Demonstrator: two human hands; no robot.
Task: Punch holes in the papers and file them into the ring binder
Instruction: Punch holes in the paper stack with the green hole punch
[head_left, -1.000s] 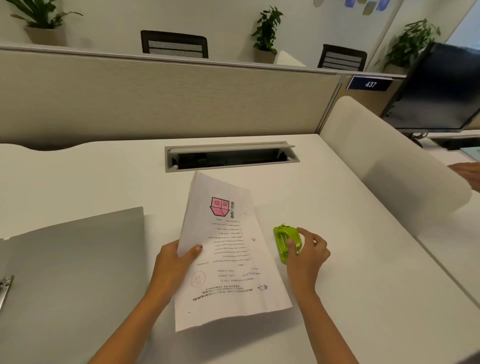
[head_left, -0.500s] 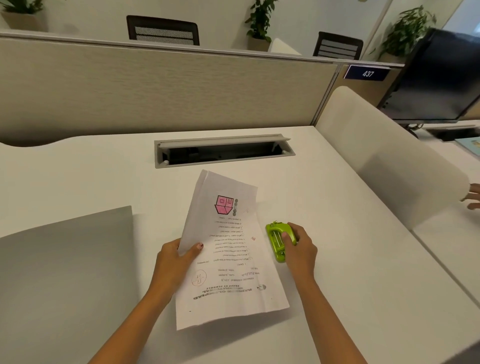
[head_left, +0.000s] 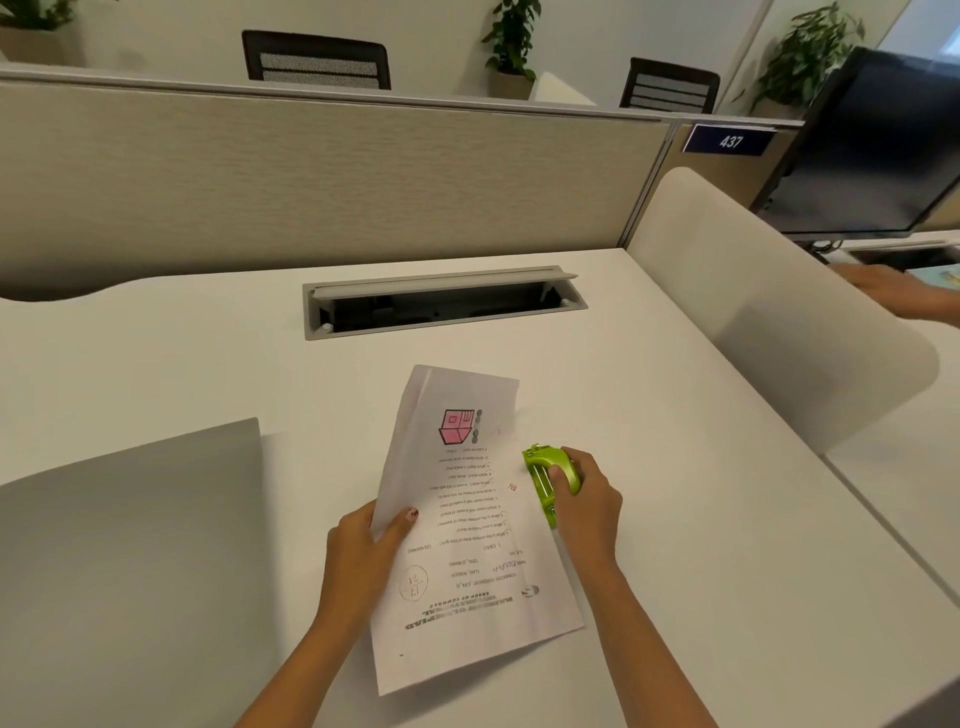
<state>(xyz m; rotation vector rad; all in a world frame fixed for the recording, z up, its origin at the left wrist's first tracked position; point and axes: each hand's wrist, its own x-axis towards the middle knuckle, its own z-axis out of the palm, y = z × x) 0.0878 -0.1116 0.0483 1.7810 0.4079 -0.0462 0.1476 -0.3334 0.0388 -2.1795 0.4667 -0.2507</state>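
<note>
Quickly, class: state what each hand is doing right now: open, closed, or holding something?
Left hand: holds the papers by their left edge, thumb on top.
Right hand: grips the green hole punch at the papers' right edge.

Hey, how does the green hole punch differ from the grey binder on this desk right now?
The hole punch is small and bright green; the binder is large, flat and grey. The right hand grips the hole punch, while no hand touches the binder. The hole punch sits at the papers' right edge; the binder lies apart, left of the papers, which the left hand holds. Both rest on the white desk.
</note>
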